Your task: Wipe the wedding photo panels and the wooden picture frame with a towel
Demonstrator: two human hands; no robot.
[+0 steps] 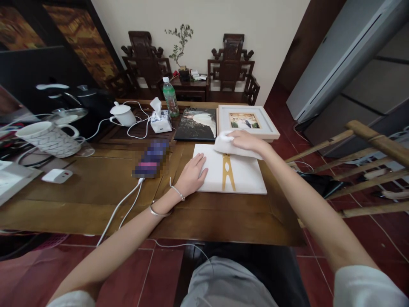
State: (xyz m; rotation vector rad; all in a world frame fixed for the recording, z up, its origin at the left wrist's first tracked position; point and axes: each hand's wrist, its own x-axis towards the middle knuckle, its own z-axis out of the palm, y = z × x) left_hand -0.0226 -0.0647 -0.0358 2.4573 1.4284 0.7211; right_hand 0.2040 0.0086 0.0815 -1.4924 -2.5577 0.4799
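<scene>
A white square board point(246, 177) with a gold figure on it lies flat on the wooden table point(96, 192) in front of me. My left hand point(191, 174) rests flat on its left edge, fingers stretched out. My right hand point(244, 140) presses a white cloth point(228, 147) onto the board's far edge, fingers curled over the cloth. Just beyond it lies a white framed photo point(247, 121), and to that frame's left a dark picture panel point(197, 124).
A phone point(151, 158) on a white charging cable lies left of the board. A tissue box point(160, 120), green bottle point(170, 98), white teapot point(123, 114), patterned mug point(47, 137) and kettles stand further left. Bamboo rack point(367, 170) at right; carved chairs behind.
</scene>
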